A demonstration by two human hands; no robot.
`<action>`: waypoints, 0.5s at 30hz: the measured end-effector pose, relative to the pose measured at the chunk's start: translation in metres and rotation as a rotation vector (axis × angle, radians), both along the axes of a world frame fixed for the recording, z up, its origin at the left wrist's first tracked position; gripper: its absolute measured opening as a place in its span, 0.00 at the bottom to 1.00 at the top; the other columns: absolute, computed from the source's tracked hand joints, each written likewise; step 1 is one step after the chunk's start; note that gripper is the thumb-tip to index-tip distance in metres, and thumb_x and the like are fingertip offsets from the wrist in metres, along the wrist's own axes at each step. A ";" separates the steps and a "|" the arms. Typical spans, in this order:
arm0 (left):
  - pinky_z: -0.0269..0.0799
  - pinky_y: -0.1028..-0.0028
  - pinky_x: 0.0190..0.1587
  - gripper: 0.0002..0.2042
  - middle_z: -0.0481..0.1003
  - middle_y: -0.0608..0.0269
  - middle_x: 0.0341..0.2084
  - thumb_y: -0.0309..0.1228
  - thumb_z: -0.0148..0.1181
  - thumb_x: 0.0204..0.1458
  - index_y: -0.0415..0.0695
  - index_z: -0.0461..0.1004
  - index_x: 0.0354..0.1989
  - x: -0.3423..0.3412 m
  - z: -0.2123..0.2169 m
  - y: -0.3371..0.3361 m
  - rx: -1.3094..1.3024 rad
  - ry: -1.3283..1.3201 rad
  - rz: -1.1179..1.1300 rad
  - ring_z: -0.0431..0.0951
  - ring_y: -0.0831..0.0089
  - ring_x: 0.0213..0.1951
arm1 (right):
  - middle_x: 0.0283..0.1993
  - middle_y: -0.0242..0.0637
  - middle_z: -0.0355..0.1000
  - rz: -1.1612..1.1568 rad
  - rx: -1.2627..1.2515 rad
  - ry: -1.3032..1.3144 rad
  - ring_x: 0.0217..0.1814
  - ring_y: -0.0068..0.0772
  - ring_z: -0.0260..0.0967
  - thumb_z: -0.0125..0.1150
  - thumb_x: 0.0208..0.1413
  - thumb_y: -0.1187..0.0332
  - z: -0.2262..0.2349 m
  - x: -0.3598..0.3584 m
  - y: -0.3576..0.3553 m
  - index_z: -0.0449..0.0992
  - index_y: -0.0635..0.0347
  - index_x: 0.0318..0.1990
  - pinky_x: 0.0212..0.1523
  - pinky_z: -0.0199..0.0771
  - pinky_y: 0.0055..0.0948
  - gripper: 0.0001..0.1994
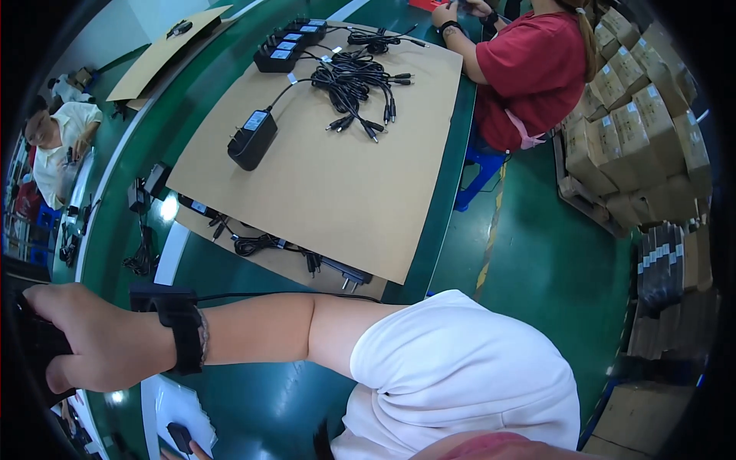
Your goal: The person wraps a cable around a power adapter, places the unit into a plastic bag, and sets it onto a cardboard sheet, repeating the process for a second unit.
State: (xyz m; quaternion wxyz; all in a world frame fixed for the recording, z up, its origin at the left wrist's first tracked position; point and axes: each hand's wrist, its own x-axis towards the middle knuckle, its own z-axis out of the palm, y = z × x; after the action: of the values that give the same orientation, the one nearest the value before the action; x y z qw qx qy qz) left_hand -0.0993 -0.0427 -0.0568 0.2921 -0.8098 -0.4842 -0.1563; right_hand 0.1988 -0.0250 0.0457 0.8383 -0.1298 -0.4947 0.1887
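Note:
My right arm stretches across to the left, and my right hand [111, 337] has its fingers bent round a dark object [40, 345] at the picture's rim, too dark to make out. A black wrist strap [184, 337] with a small box and a thin cable sits on that wrist. At the bottom edge, only the fingertips of my left hand [198, 450] show, closed about the near end of a small black power adapter [179, 437]. Beneath that adapter lies a translucent white plastic bag [180, 406]. The rest of the left hand is cut off.
A cardboard sheet [345, 207] bears a black power adapter [253, 139], more adapters [290, 46] and coiled cables [349, 80]. Under it lie further adapters and cables. One co-worker in red [529, 73] sits at the far right, another in white [65, 142] at left. Stacked cartons [636, 138] stand right.

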 end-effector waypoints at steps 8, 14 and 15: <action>0.60 0.46 0.41 0.28 0.67 0.33 0.36 0.47 0.53 0.48 0.29 0.65 0.43 -0.061 -0.037 -0.028 -0.487 0.042 0.470 0.65 0.40 0.41 | 0.32 0.54 0.65 0.069 0.139 0.043 0.36 0.49 0.64 0.62 0.31 0.74 0.008 -0.004 0.013 0.63 0.72 0.35 0.37 0.62 0.36 0.20; 0.59 0.47 0.45 0.26 0.67 0.32 0.38 0.44 0.54 0.48 0.28 0.65 0.43 -0.066 -0.038 -0.029 -0.110 -0.079 0.170 0.64 0.38 0.42 | 0.32 0.54 0.66 0.009 0.048 0.086 0.36 0.50 0.64 0.60 0.31 0.73 0.006 0.005 0.006 0.63 0.71 0.34 0.36 0.62 0.35 0.19; 0.58 0.48 0.47 0.26 0.66 0.31 0.40 0.43 0.54 0.49 0.27 0.64 0.43 -0.063 -0.038 -0.030 -0.187 -0.076 0.142 0.64 0.38 0.44 | 0.32 0.54 0.66 -0.012 0.031 0.090 0.36 0.50 0.64 0.60 0.31 0.73 0.008 0.003 0.006 0.63 0.71 0.34 0.36 0.62 0.35 0.19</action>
State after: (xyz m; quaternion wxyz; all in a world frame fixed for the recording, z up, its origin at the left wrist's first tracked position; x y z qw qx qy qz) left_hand -0.1618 -0.0731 -0.0949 0.2072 -0.7907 -0.5635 -0.1202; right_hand 0.2022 -0.0195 0.0539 0.8629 -0.1109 -0.4584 0.1817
